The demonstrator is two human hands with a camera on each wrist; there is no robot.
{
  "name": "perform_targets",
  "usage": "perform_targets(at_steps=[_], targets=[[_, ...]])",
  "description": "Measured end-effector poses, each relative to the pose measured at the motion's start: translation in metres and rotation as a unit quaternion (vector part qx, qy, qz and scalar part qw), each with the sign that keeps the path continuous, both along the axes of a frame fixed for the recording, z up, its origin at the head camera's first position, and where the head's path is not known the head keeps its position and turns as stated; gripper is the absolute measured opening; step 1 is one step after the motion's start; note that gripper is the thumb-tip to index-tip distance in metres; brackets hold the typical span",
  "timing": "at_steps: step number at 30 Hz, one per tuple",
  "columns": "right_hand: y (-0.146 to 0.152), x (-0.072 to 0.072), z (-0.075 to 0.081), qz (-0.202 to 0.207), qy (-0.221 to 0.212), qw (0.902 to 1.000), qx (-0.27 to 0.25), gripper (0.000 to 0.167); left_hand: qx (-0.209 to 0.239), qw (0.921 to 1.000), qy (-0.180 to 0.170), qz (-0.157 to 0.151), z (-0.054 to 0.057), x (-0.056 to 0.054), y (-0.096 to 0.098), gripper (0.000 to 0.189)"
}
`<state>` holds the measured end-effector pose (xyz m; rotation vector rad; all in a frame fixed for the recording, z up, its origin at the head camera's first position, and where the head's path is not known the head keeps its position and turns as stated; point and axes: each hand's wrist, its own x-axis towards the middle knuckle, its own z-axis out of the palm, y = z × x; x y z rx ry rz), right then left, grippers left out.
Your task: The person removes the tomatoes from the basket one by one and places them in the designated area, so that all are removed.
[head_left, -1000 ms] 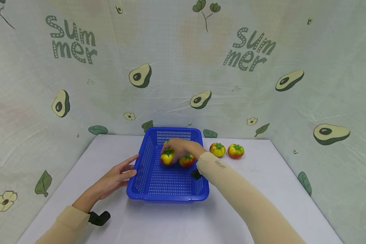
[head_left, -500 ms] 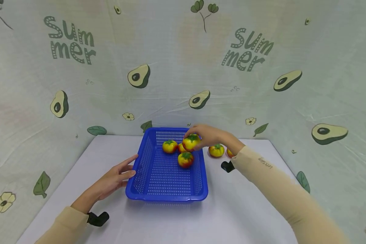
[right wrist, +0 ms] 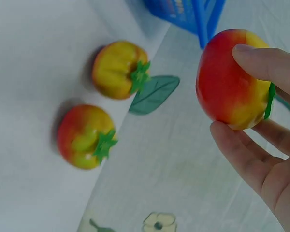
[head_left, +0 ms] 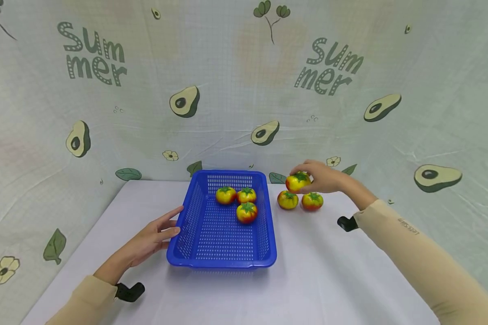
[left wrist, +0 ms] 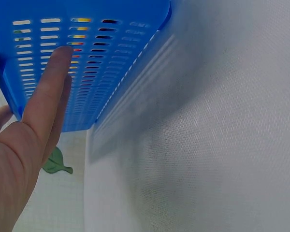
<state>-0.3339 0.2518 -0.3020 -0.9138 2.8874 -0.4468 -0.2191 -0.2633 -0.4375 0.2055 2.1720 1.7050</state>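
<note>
My right hand (head_left: 322,176) holds a red-and-yellow tomato (head_left: 297,182) with a green star-shaped top, between thumb and fingertips. It is raised over the right part of the table, above two similar tomatoes, a left one (head_left: 287,200) and a right one (head_left: 312,201). Three more lie in the blue plastic basket (head_left: 221,262), towards its back: one tomato (head_left: 225,195) at left, another tomato (head_left: 246,195) beside it, and a tomato (head_left: 247,212) in front. My left hand (head_left: 148,241) touches the basket's left side with extended fingers, seen against the slotted wall (left wrist: 82,63) in the left wrist view.
The white table (head_left: 309,280) ends at the back against a hanging cloth (head_left: 227,67) printed with avocados, leaves and lettering. More of the cloth hangs at both sides. The basket's slotted walls rise around the tomatoes inside.
My right hand has lifted a tomato out of the basket and carried it right, over the rim, to above the two on the table. The left hand has stayed at the basket.
</note>
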Motion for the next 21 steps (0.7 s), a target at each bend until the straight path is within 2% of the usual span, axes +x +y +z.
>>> perform_targets(at_steps=[7,21], targets=[[0.036,0.004,-0.006,-0.040,0.008,0.9991,-0.004,0.047,0.001,1.0000,0.002,-0.003,0.001,0.001,-0.001,0.078],[0.096,0.000,-0.031,-0.096,0.008,0.9953,0.002,0.048,0.003,1.0000,0.001,-0.002,-0.003,-0.003,-0.003,0.076]])
